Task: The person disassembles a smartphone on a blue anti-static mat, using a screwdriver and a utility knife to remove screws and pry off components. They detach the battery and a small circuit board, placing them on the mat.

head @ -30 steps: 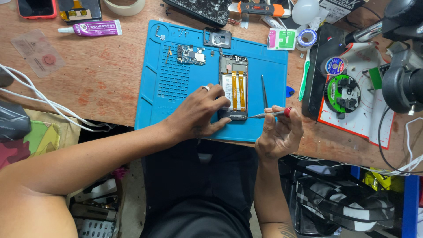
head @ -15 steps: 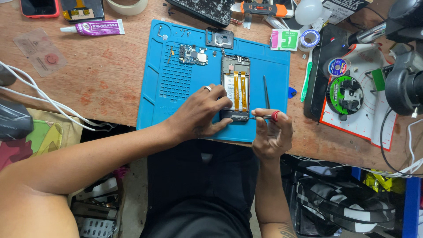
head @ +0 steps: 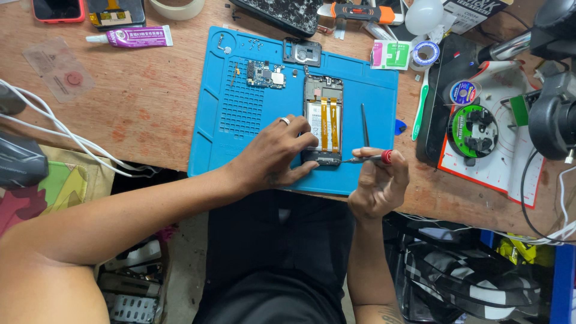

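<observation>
While the wooden workbench was pretty cluttered, most of the action sat on the big blue repair mat spread across its middle. On the far right stood a black microscope, with a white pad under a green round holder next to it.

The opened phone lay on the mat with its long axis running near to far, bottom end pointing toward the person, back cover off so the battery and two orange ribbon cables showed. The left hand came in from the left and pressed flat on the phone's near left corner, fingers spread apart, a ring on one of them. The right hand was just right of that near end, fingers pinched together on a small screwdriver with a red cap, which lay roughly left to right, tip touching the phone's bottom edge.

Smaller stuff: a loose circuit board on the mat far left of the phone, thin black tweezers just right of it, and a purple glue tube off on the far left.
</observation>
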